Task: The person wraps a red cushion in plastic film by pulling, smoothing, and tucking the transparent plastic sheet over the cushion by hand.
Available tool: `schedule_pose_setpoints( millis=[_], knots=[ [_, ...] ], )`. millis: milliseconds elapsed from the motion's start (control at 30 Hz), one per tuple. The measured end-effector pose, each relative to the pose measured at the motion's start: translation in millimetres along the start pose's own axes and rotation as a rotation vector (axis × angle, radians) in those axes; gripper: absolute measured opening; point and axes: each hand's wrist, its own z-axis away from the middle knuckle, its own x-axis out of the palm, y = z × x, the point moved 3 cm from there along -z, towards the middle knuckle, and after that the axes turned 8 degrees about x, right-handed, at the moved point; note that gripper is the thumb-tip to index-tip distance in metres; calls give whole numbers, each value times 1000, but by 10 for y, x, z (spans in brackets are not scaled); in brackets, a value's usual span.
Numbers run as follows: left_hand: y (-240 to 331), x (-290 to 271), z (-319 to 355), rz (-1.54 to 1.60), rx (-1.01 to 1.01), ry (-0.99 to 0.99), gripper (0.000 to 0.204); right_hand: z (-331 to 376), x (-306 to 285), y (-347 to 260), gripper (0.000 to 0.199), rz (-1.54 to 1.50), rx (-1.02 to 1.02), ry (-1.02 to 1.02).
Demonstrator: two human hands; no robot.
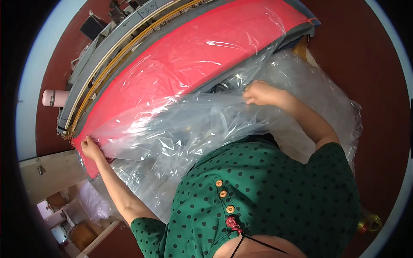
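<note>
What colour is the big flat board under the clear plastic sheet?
The flat board is bright pinkish red, seen in the head view.

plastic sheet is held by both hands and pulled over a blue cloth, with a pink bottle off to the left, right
Not quite: the cloth under the clear plastic sheet is red, not blue. The rest holds in the head view: the left hand and right hand both grip the sheet, and the pink bottle lies off to the left.

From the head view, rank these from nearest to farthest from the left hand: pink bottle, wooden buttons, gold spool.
1. Pink bottle, up-left of the left hand.
2. Wooden buttons on the green dress, to the right.
3. Gold spool, far lower right.
</note>
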Motion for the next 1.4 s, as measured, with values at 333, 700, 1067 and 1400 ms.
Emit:
schedule_pose_setpoints(
  millis=[333, 700, 1067, 1400],
  knots=[
    [890, 162, 185, 424, 361, -241, 21, 742, -1588, 921, 33, -726, 578, 990],
    [942, 248, 339, 502, 241, -276, 22, 887, -1299, 859, 26, -1298, 456, 919],
    [1117, 161, 400, 464, 372, -187, 23, 626, -1905, 434, 12, -886, 190, 586],
    [1093, 91, 447, 493, 357, -203, 24, 123, -1654, -977, 19, 510, -573, 1065]
  ],
)
